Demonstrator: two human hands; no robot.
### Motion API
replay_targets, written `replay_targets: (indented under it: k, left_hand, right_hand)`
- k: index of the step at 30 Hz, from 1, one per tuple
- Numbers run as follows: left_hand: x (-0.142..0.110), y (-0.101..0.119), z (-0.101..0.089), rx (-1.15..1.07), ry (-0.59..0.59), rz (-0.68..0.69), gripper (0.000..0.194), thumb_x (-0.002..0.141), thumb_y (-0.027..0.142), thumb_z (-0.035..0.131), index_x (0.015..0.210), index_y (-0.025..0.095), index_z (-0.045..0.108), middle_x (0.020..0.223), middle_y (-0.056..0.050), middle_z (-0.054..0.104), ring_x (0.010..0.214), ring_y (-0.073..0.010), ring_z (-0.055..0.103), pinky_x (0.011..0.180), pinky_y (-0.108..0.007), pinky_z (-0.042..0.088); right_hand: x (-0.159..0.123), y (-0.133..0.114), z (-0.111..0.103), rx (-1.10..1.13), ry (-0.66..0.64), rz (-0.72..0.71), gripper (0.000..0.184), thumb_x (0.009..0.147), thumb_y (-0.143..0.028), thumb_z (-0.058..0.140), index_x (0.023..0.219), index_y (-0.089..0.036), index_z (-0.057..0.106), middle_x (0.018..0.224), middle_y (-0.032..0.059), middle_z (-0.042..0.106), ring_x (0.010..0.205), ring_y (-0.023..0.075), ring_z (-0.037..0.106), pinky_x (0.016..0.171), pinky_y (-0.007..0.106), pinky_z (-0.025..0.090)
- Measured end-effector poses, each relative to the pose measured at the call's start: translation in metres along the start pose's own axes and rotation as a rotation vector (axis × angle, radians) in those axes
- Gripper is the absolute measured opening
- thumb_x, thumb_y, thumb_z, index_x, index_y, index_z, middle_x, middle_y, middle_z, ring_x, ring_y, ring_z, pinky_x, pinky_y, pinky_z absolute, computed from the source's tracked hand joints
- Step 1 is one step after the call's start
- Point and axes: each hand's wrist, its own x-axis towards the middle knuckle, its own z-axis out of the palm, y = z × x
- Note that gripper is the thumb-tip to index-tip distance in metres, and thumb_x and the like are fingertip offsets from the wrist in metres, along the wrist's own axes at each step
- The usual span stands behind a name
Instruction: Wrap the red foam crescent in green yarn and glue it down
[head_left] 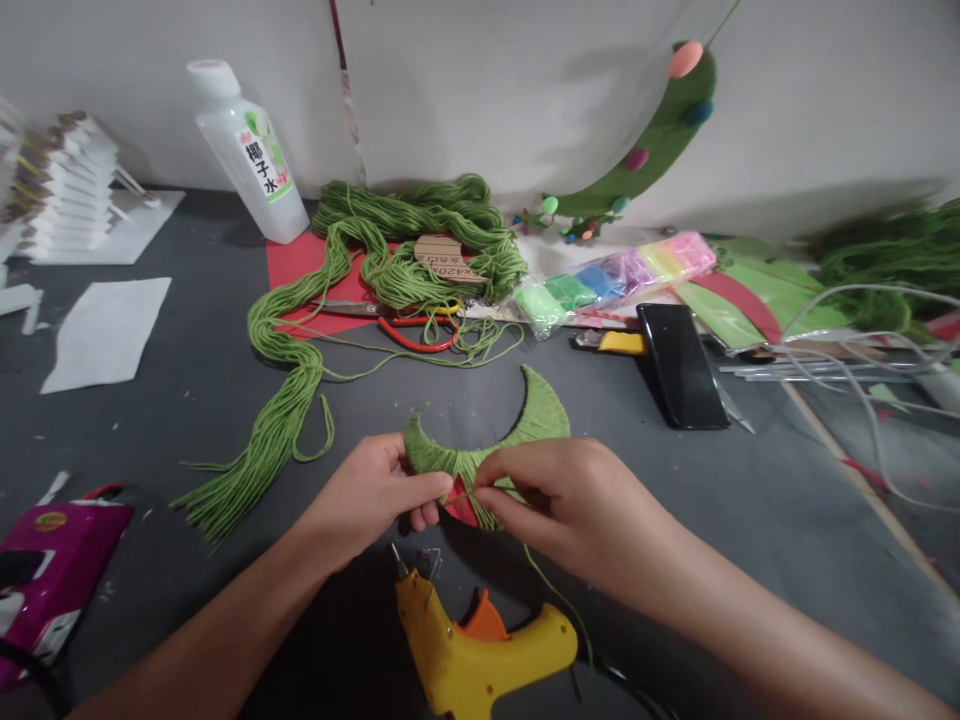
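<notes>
A crescent (536,410) wound in green yarn is in front of me, with a bare red patch (460,503) low on its curve. My left hand (394,485) grips its left side, thumb at the edge of the red patch. With thumb and forefinger, my right hand (555,490) pinches a green yarn strand (551,585) at the crescent's front. The strand's loose end trails below that hand. Just below lies a yellow glue gun (487,655) with an orange trigger, its metal nozzle pointing up toward my left hand.
Behind the crescent lie a green yarn bundle (289,330), red-handled scissors (420,335), a clay pack (615,280), a yellow cutter (611,343) and a black phone (682,365). A bottle (251,160) stands back left; a purple box (60,570) is at left. White cables (870,400) cross the right.
</notes>
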Motion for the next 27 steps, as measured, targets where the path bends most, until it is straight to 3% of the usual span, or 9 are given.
replay_targets:
  k: [6, 12, 17, 20, 22, 27]
  left_hand:
    - [-0.001, 0.001, -0.001, -0.006, -0.018, 0.0, 0.012, 0.07, 0.023, 0.064, 0.064, 0.016, 0.057, 0.047, 0.004, 0.057, 0.043, -0.0084, 0.051, 0.047, -0.02, 0.041]
    - [0.0, 0.0, -0.001, -0.01, -0.014, 0.016, 0.012, 0.07, 0.024, 0.064, 0.066, 0.015, 0.057, 0.048, 0.004, 0.057, 0.044, -0.0084, 0.051, 0.047, -0.02, 0.041]
    - [0.0, 0.001, -0.003, 0.017, 0.032, 0.023, 0.013, 0.071, 0.025, 0.064, 0.067, 0.015, 0.057, 0.047, 0.005, 0.056, 0.044, -0.0085, 0.05, 0.047, -0.021, 0.04]
    - [0.001, 0.001, -0.005, 0.042, 0.044, 0.037, 0.012, 0.072, 0.024, 0.062, 0.066, 0.016, 0.056, 0.047, 0.005, 0.056, 0.044, -0.0085, 0.049, 0.048, -0.021, 0.04]
    - [0.001, 0.001, -0.006, 0.061, 0.048, 0.044, 0.012, 0.073, 0.024, 0.06, 0.065, 0.016, 0.055, 0.048, 0.004, 0.056, 0.045, -0.0089, 0.05, 0.048, -0.021, 0.04]
    - [0.0, 0.002, -0.006, 0.123, 0.074, 0.02, 0.015, 0.073, 0.026, 0.058, 0.062, 0.017, 0.054, 0.047, 0.004, 0.055, 0.043, -0.0093, 0.049, 0.046, -0.021, 0.038]
  right_hand:
    - [0.014, 0.009, 0.002, -0.049, 0.041, 0.097, 0.009, 0.078, -0.023, 0.058, 0.072, -0.018, 0.064, 0.049, -0.0059, 0.042, 0.047, 0.0074, 0.036, 0.05, 0.021, 0.024]
    - [0.023, 0.014, 0.004, -0.034, 0.033, 0.111, 0.006, 0.076, -0.02, 0.06, 0.071, -0.018, 0.059, 0.051, -0.0074, 0.039, 0.048, 0.0067, 0.034, 0.051, 0.021, 0.022]
    - [0.032, 0.02, 0.002, 0.026, -0.002, 0.093, 0.005, 0.077, -0.022, 0.06, 0.079, -0.017, 0.062, 0.055, -0.0073, 0.043, 0.049, 0.0064, 0.036, 0.051, 0.021, 0.023]
    - [0.039, 0.026, 0.001, 0.066, -0.073, -0.004, 0.014, 0.079, -0.021, 0.058, 0.09, -0.018, 0.066, 0.064, -0.0044, 0.054, 0.057, 0.0077, 0.044, 0.055, 0.02, 0.027]
    - [0.044, 0.029, 0.0, 0.083, -0.132, -0.067, 0.013, 0.081, -0.021, 0.056, 0.086, -0.017, 0.068, 0.067, -0.0027, 0.059, 0.059, 0.0081, 0.046, 0.056, 0.02, 0.028]
    - [0.051, 0.029, -0.004, 0.025, -0.188, -0.069, 0.013, 0.081, -0.022, 0.057, 0.078, -0.015, 0.068, 0.061, -0.003, 0.057, 0.053, 0.0069, 0.039, 0.052, 0.02, 0.023]
